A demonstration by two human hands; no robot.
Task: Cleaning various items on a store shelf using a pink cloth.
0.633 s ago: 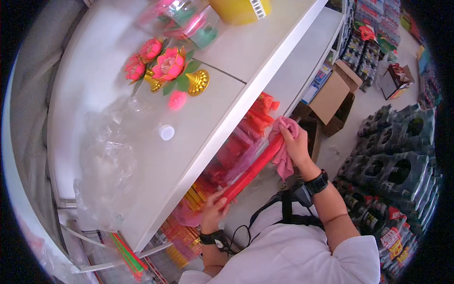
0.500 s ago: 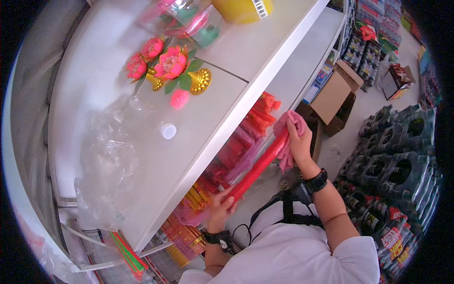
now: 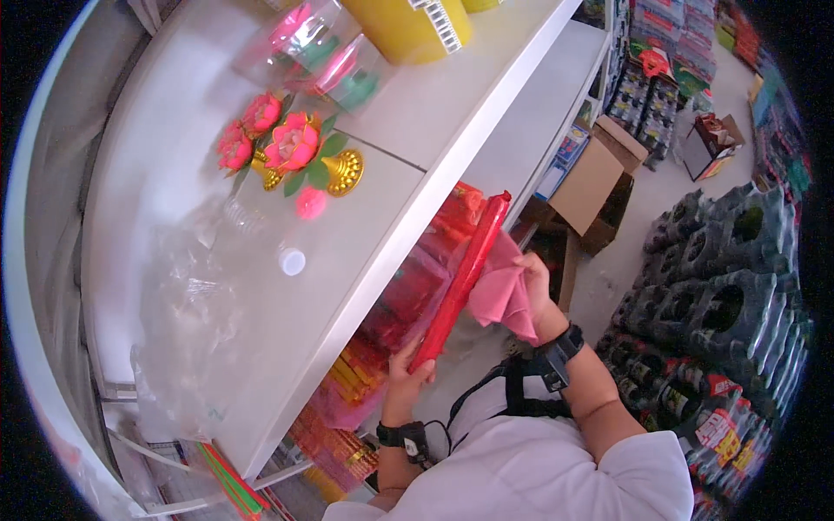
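One hand, the left hand (image 3: 404, 382), now alone carries the long red packet (image 3: 460, 281), fingers grasping its near end right of the white shelf (image 3: 343, 252); the right hand (image 3: 540, 291), fingers pinching the pink cloth (image 3: 502, 300), has left its far end free.

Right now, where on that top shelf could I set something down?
The top shelf has a bare patch between the white cap and its front edge, and another between the seam and the yellow container. Crumpled clear plastic and pink flowers crowd its left side; below, red packages crowd beside the red roll.
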